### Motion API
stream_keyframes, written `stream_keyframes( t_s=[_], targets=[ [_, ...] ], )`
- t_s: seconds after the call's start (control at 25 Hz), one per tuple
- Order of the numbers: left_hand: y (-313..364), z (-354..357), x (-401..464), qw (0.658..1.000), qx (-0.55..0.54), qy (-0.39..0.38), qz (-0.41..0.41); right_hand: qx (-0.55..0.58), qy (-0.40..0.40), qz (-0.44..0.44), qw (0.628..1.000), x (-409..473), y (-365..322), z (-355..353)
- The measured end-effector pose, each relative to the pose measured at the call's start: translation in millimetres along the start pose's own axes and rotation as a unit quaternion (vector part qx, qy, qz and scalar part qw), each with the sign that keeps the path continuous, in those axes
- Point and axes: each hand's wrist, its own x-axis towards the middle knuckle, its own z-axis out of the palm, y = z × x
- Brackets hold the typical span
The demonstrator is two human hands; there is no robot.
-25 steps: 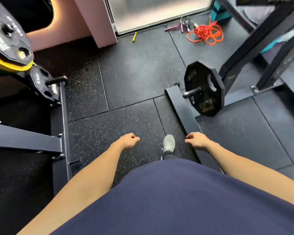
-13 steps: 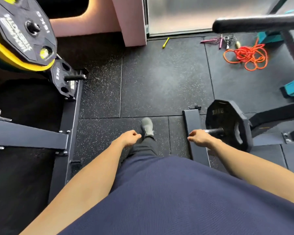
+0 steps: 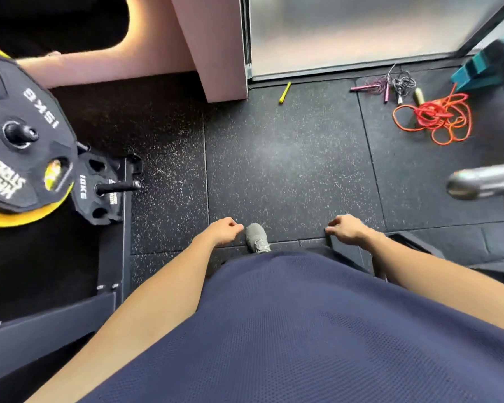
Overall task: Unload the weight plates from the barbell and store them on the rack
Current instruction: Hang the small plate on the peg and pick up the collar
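On the storage rack (image 3: 120, 257) at the left hangs a black 15 kg plate (image 3: 21, 135) with a yellow plate (image 3: 26, 221) behind it. Lower down, a smaller black 10 kg plate (image 3: 95, 187) sits on a peg (image 3: 118, 186). The bare silver end of the barbell (image 3: 483, 181) juts in at the right edge, blurred. My left hand (image 3: 224, 231) and my right hand (image 3: 348, 229) hang low in front of me over the floor, both loosely curled and holding nothing. Neither hand touches a plate or the bar.
My grey shoe (image 3: 256, 238) stands on the speckled rubber floor between the hands. An orange rope (image 3: 437, 117), skipping ropes (image 3: 390, 85) and a yellow stick (image 3: 285, 92) lie near the glass door. A pink pillar (image 3: 216, 53) stands ahead and a dark frame piece (image 3: 413, 242) lies low right.
The view has swung and moved forward. The black plate on the right-hand peg has dropped out of sight, the barbell end has appeared at right, and the left rack's plates loom closer. Both hands stay empty.
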Motion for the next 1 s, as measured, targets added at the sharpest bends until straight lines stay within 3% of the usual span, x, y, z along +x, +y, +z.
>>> stream_keyframes(
  t_s=[0.32,0.52,0.68,1.0],
  targets=[
    [6.3,-82.5,42.0,0.993,-0.111,0.032,-0.032,-0.101,-0.019,-0.075,0.992,82.9,-125.2,-114.5],
    [7.0,-98.9,54.5,0.960,-0.259,0.066,-0.089,-0.209,-0.078,-0.151,0.963,140.4,-203.0,-166.1],
    [34.7,-108.6,71.7,0.902,-0.390,0.111,-0.150,-0.326,-0.128,-0.229,0.908,203.0,-266.2,-200.0],
    [144.6,-110.7,97.2,0.747,-0.567,0.217,-0.272,-0.450,-0.187,-0.327,0.810,290.4,-359.2,-264.2]
  ],
)
